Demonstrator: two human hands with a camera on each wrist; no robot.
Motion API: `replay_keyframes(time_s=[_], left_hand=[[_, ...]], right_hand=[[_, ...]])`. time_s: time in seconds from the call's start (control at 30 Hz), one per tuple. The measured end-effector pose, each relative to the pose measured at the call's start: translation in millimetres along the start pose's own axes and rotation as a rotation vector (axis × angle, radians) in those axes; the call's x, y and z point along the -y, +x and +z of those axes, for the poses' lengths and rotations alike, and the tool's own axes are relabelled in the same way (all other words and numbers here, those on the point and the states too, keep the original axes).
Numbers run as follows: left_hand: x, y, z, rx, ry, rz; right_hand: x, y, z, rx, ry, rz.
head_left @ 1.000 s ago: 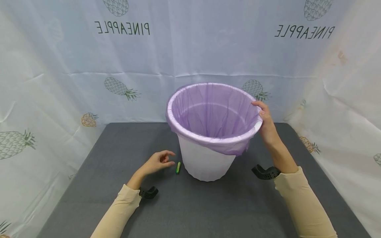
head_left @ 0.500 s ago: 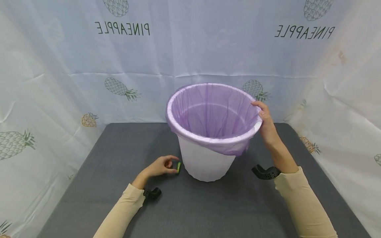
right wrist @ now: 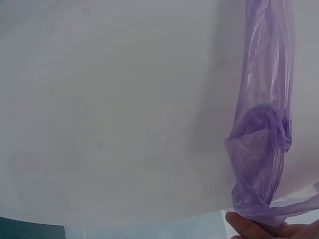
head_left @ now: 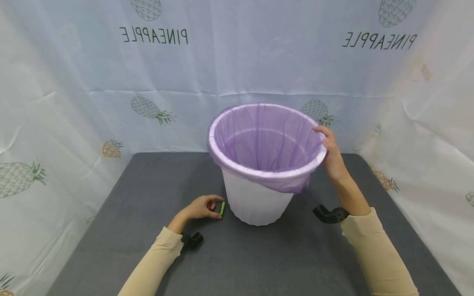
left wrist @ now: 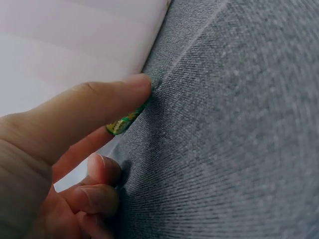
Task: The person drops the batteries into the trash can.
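A small green battery lies on the dark table beside the base of a white trash bin. My left hand pinches it, with the index finger at the far end and the thumb at the near end. In the left wrist view the thumb covers much of the battery, and the other fingers are curled below. My right hand grips the bin's right rim over a thin purple trash bag. Only a few fingers of it show in the right wrist view, under the gathered bag.
The dark grey table extends around the bin. White curtains with pineapple prints stand close behind it and along both sides. The bin's open mouth faces up, lined with the bag. Black wrist cameras stick out from both wrists.
My left hand has moved right and slightly nearer, its thumb and index finger closing on the battery, which has shifted slightly. My right hand stays on the rim; the bin has not moved.
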State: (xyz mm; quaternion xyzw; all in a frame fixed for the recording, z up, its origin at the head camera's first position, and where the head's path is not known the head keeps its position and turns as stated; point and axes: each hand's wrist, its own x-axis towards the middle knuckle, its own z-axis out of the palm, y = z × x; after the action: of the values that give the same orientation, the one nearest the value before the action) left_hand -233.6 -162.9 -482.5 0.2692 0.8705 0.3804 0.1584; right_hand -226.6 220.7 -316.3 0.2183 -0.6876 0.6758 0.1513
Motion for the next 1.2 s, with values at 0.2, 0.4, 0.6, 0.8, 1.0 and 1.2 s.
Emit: replay_keyframes(time_s=[0.2, 0.4, 0.6, 0.8, 1.0, 1.2], left_hand=[[-1.3, -0.8, 1.5, -0.017, 0.007, -0.003], [0.3, -1.2, 3.4, -0.040, 0.020, 0.005], [2.4, -3.3, 5.7, -0.056, 0.024, 0.027], [0.9, -9.9, 3.6, -0.091, -0.052, 0.065], [-0.8, -15.4, -0.8, -0.099, -0.074, 0.092], [-4.3, -18.5, -5.5, -0.107, -0.060, 0.079]], right_hand=[[-1, 0.1, 0, -0.010, 0.005, 0.007], [-1, -0.3, -1, -0.011, 0.006, -0.001], [-1, -1.6, 0, -0.012, 0.013, -0.003], [0, -2.1, 1, -0.006, 0.019, -0.006], [1, -2.9, 1, -0.008, 0.020, -0.006], [3, -2.0, 2, -0.006, 0.009, 0.000]])
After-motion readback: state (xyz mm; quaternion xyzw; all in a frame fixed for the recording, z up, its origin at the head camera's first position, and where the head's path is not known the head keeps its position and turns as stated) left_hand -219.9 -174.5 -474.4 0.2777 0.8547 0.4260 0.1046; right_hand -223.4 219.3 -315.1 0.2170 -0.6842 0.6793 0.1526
